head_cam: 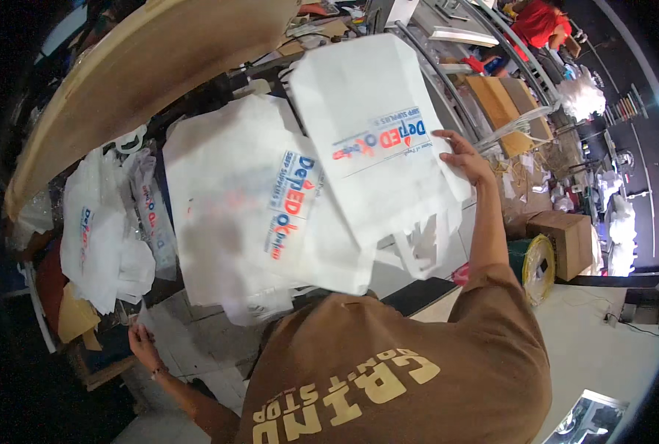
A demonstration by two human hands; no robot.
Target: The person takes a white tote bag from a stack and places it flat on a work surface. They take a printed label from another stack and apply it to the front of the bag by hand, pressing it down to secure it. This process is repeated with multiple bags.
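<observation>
A stack of white printed tote bags (374,72) lies in front of me at the right, its handles (415,250) hanging over the near edge. My right hand (465,158) touches the right edge of this stack, index finger and thumb apart; whether it grips is unclear. Partly under that stack lies another pile of white printed bags (218,150). Low at the left, my left hand (143,345) pinches a thin piece of clear plastic (145,317). Just above that hand sits a bunch of folded white bags (94,194), with a plastic-wrapped bundle (153,216) beside it.
A large curved wooden board (157,61) arches over the far left. Metal rails (440,72) run at the back right. A cardboard box (562,241) and a green spool (532,266) stand at the right. A person in red (537,25) is farther off.
</observation>
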